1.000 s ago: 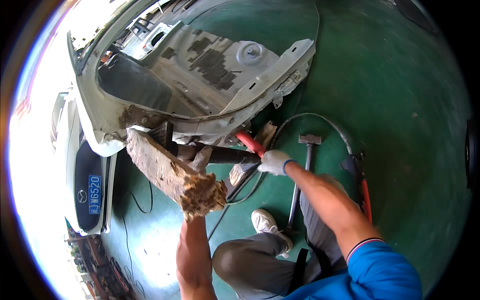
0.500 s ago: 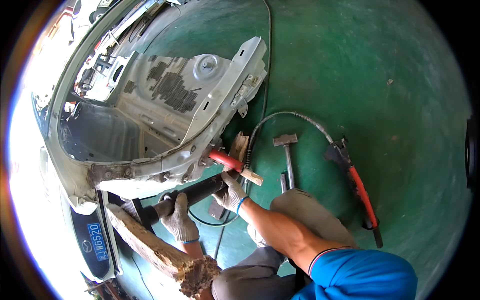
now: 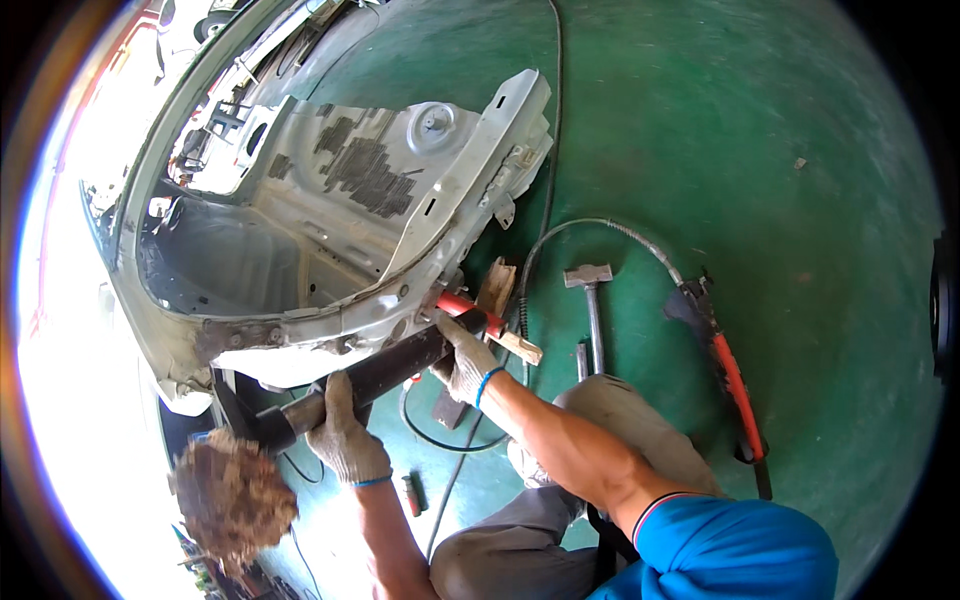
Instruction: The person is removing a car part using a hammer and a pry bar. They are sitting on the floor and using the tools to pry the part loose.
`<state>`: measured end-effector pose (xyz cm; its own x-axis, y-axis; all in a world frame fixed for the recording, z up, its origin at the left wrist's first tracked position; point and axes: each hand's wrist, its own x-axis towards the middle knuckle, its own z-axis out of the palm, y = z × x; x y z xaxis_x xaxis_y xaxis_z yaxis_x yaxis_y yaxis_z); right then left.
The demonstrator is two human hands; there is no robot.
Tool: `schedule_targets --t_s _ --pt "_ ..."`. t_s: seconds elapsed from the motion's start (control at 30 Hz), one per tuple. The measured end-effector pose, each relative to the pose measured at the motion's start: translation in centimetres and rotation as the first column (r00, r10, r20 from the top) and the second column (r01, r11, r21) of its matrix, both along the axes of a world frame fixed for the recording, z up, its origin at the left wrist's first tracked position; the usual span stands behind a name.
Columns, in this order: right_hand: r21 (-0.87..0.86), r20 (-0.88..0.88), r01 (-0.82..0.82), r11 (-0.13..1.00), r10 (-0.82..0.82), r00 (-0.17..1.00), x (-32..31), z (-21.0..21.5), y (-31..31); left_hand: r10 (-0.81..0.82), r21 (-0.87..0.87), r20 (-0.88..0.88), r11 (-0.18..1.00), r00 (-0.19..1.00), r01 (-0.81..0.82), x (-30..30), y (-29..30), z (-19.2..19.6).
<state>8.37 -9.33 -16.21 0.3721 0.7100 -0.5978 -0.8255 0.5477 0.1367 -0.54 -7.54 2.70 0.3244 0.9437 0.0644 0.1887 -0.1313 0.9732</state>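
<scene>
My gloved left hand [image 3: 347, 445] is wrapped round the rod end of a black hydraulic ram [image 3: 392, 372]. My gloved right hand [image 3: 466, 365] grips the ram near its other end, beside a red cylinder [image 3: 468, 308] at the car body's edge. The ram lies slantwise along the lower edge of the bare metal car body [image 3: 330, 225]. At its left end a black angled foot [image 3: 265, 428] meets or overlaps a rough timber [image 3: 235, 500], whose broken end faces me. I cannot tell whether they touch.
A hose [image 3: 600, 222] runs to a red-handled hand pump [image 3: 730, 380] on the green floor. A sledgehammer [image 3: 590, 300] lies left of the pump. Wood pieces [image 3: 497, 290] lie by the red cylinder, and a small red-ended tool [image 3: 411, 495] is on the floor below the ram.
The timber has swung from lying slantwise to pointing its broken end at me, further left. The ram's right end has risen toward the red cylinder. My view has shifted slightly left.
</scene>
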Motion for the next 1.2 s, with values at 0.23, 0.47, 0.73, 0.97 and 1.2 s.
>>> schedule_targets --t_s 0.23,0.47,0.73,0.97,1.2 --pt "0.106 -0.022 0.053 0.993 -0.051 0.998 2.5 -3.4 1.2 -0.054 0.109 -0.064 0.992 0.996 0.061 1.8 2.6 -3.9" --pt "0.077 -0.118 -0.106 0.991 0.114 0.986 4.6 -2.5 -0.9 -0.146 0.382 -0.293 0.888 0.945 0.256 3.8 2.9 -3.3" --pt "-0.482 0.59 -0.335 0.809 0.583 0.559 7.4 -3.1 -4.9 -0.13 0.406 -0.468 0.847 0.874 0.343 3.9 3.5 -2.7" --pt "0.323 0.946 -0.169 0.931 -0.319 0.048 10.5 22.9 -11.9 -0.156 0.317 -0.32 0.912 0.935 0.261 3.0 4.0 -2.5" --pt "0.279 0.958 -0.294 0.914 -0.247 0.144 8.4 28.0 -7.7 -0.119 0.318 -0.157 0.934 0.98 0.164 3.9 2.8 -1.0"
